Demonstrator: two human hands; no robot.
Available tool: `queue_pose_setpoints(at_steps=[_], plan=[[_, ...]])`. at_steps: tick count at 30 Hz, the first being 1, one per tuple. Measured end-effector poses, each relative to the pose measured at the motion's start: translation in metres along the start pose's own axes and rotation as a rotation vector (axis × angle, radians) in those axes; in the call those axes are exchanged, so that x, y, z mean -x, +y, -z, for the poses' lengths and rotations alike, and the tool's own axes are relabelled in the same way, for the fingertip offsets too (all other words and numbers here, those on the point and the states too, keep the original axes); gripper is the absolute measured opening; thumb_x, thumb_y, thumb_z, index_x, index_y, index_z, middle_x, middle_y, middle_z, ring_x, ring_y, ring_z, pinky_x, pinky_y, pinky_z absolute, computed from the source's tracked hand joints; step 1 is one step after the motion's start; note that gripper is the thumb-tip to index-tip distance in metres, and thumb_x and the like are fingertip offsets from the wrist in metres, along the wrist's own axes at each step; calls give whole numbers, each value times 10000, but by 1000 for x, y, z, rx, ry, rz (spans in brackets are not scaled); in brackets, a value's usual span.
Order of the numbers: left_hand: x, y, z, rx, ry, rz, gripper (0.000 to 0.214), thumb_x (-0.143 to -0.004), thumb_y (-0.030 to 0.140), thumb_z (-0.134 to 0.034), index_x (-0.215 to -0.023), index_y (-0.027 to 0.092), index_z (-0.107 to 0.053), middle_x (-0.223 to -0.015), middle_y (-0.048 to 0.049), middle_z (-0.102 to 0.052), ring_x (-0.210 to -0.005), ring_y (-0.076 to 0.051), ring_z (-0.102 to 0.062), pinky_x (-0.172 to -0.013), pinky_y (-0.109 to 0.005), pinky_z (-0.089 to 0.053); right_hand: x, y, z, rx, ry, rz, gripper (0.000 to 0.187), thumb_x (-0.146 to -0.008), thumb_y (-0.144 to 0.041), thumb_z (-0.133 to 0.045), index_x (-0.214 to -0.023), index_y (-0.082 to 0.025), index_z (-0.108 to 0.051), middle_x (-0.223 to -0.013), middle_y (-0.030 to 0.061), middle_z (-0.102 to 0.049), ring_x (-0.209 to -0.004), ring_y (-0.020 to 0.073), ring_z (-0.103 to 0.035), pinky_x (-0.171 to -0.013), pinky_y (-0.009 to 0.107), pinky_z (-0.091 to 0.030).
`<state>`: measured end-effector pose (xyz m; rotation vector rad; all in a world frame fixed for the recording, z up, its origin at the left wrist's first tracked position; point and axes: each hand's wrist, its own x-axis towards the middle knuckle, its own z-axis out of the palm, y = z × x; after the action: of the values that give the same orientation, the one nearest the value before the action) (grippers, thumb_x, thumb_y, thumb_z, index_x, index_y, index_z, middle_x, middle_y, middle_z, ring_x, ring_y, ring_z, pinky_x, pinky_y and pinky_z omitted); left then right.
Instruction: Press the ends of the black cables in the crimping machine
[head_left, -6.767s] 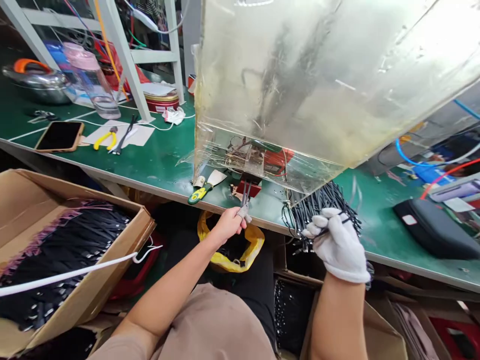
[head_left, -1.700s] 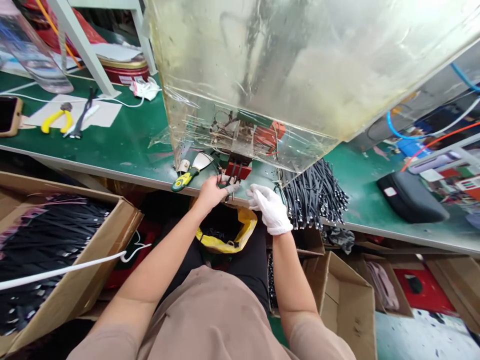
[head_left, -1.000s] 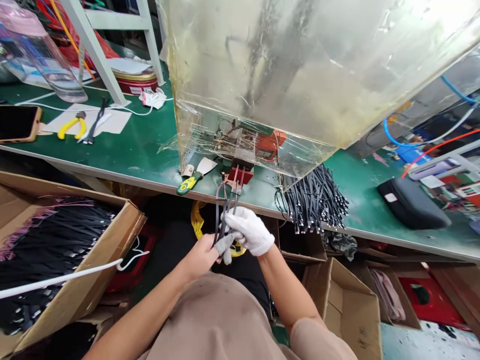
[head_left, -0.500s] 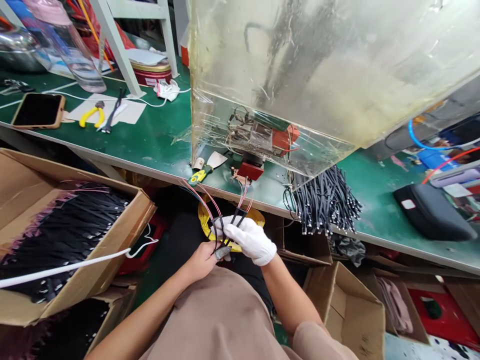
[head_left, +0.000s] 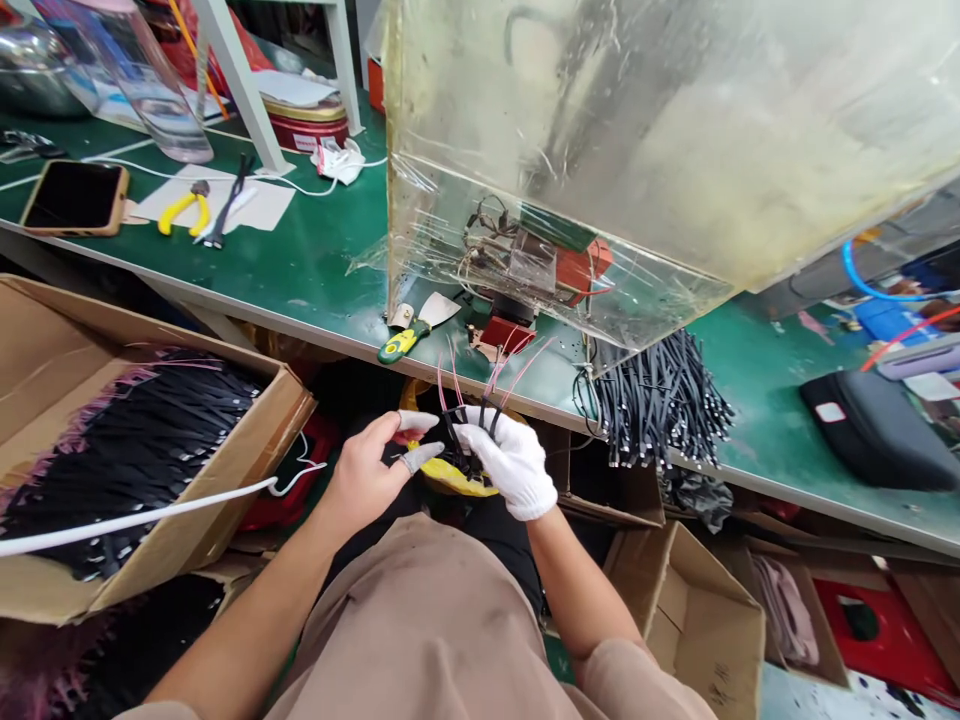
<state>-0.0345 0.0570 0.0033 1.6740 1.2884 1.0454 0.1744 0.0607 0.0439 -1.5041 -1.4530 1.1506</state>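
Observation:
My right hand (head_left: 512,463), in a white glove, grips several black-sleeved wires (head_left: 487,415) whose thin pink and pale ends fan upward. To its left, my left hand (head_left: 375,465) is apart from the wires, thumb and forefinger spread, with grey covers on those two fingertips. Under both hands lies a yellow bag or container (head_left: 457,482). Just beyond the wire ends, a small red block (head_left: 508,332) of a machine sits at the bench edge. A scraper with a green and yellow handle (head_left: 403,342) lies left of that block.
A cloudy clear plastic cover (head_left: 570,120) hangs over the machine. Black wires with silver tips (head_left: 660,405) are piled to its right. A cardboard box (head_left: 289,400) of black wires stands at left, a white rod (head_left: 150,525) crossing it. Pliers (head_left: 185,208) and a phone (head_left: 75,197) lie on the bench.
My left hand has let go of the wires and moved left, its fingers parting. My right hand keeps hold, and the wire ends now point more upward and to the right.

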Motion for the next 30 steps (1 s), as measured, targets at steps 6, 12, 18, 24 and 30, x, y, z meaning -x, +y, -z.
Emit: queue_pose_setpoints(at_steps=[6, 12, 18, 24, 30], plan=[[-31, 33, -7, -252, 115, -396, 276, -764, -10, -527, -909, 199, -632, -851, -55, -726, -766, -206, -680, -773, -316, -579, -1, 4, -5, 341, -30, 168, 288, -940, -350, -611, -1158, -278, -785, -1104, 20, -797, -997, 231, -754, -904, 328, -587], [-39, 23, -19, -356, -11, -423, 335, -659, -29, -448, -854, 222, -551, -832, -74, -667, -813, -257, -651, -761, -372, -555, 0, 5, 3, 421, -47, 185, 259, -942, -324, -607, -1123, -282, -787, -1049, 18, -801, -974, 232, -756, -871, 317, -573], [-38, 15, -3, 158, -147, -125, 123, -859, 140, -601, -960, 209, -589, -880, -46, -685, -799, -207, -671, -772, -337, -567, -5, 12, 7, 209, -44, 16, 169, -867, -337, -661, -969, -274, -780, -933, 9, -791, -913, 235, -743, -869, 355, -583], [-40, 30, 13, 459, 7, 81, 485, -885, 531, -725, -1217, 198, -608, -977, -82, -757, -991, -249, -728, -965, -413, -567, -15, 30, 2, -543, -82, -225, 426, -765, -508, -803, -1059, -213, -712, -859, 27, -754, -744, 193, -710, -742, 370, -636], [-20, 12, -55, 722, -300, 367, 753, -558, 537, -967, -1136, 199, -621, -1060, -128, -766, -881, -258, -742, -780, -371, -612, -16, 24, -9, -425, -55, -134, 428, -844, -524, -720, -1144, -223, -673, -1039, 56, -772, -868, 211, -738, -845, 386, -636]])
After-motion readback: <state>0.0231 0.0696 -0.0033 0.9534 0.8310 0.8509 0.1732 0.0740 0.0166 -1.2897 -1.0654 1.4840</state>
